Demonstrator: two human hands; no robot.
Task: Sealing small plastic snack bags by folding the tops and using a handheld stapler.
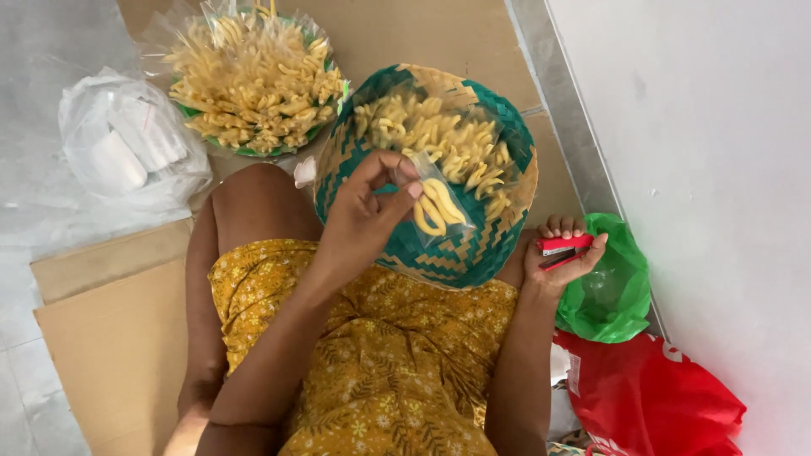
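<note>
Snacks fill the woven green basket on my lap, and everything here sits around that basket. My left hand hovers over its middle, fingers pinched on the top of a small clear packet of yellow curled snacks. My right hand, at the basket's right edge and apart from the left, grips a red stapler. Beyond the basket lies a second tray of snacks under plastic; just right of the basket sits a green bag

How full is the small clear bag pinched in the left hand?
Nearly empty: the small clear bag, pinched by the left hand, holds only a few yellow snack sticks.
</note>
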